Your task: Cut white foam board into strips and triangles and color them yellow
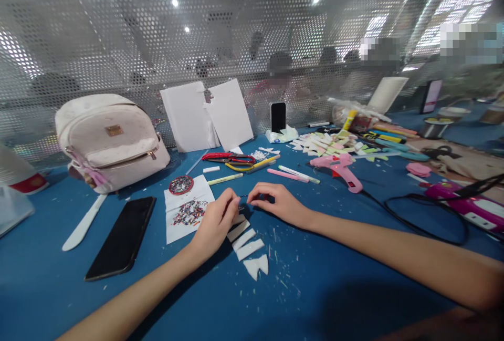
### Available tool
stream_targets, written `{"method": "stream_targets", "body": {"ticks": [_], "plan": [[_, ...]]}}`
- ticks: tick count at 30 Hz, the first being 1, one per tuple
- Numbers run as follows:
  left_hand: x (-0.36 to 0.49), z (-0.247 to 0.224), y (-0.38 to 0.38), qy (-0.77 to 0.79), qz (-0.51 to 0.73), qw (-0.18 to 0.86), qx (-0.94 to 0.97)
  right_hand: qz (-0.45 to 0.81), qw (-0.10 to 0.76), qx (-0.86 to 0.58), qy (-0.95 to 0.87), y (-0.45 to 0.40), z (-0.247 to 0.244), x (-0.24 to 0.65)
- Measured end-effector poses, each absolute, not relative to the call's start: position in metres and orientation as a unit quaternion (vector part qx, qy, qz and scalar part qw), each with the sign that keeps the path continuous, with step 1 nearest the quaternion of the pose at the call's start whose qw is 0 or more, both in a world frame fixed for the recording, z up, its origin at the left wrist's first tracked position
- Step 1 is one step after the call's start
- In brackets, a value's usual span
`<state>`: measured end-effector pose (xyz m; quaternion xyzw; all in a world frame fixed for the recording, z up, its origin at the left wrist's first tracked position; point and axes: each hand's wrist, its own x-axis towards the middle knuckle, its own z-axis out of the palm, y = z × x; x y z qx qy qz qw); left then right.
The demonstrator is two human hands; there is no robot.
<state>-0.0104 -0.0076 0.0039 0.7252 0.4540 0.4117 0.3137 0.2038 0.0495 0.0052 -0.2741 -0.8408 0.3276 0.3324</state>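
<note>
Head view: left hand [214,221] and right hand [279,202] seemingly pinch a dark strand [243,196] crosswise, white pieces [250,249] nearer the left.

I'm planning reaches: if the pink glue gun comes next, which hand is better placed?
Right, probably: the right hand is nearer the pink glue gun; the left hand is farther, beside the flat paper.

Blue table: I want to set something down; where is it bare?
Bare patches: the near left corner, before the phone and white knife; and the shadowed stretch between the white strips and the right forearm, past some crumbs. Crowded: farther back, around the glue gun and scrap pile.
</note>
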Motion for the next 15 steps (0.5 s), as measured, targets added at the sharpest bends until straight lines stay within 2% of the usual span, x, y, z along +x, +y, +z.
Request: {"method": "stream_targets", "body": {"ticks": [5, 9, 12, 15], "plan": [[0.01, 0.017, -0.028, 0.405, 0.373, 0.329, 0.767, 0.33, 0.34, -0.272, -0.838, 0.05, 0.004, 0.202], [0.052, 0.019, -0.064, 0.293, 0.312, 0.351, 0.833, 0.334, 0.34, -0.274, -0.835, 0.049, 0.005, 0.202], [0.093, 0.006, -0.084, 0.1, 0.237, 0.228, 0.939, 0.331, 0.338, -0.28, -0.835, 0.048, 0.007, 0.203], [0.129, -0.012, -0.092, -0.067, 0.127, 0.164, 0.976, 0.328, 0.338, -0.283, -0.835, 0.047, 0.008, 0.204]]}}
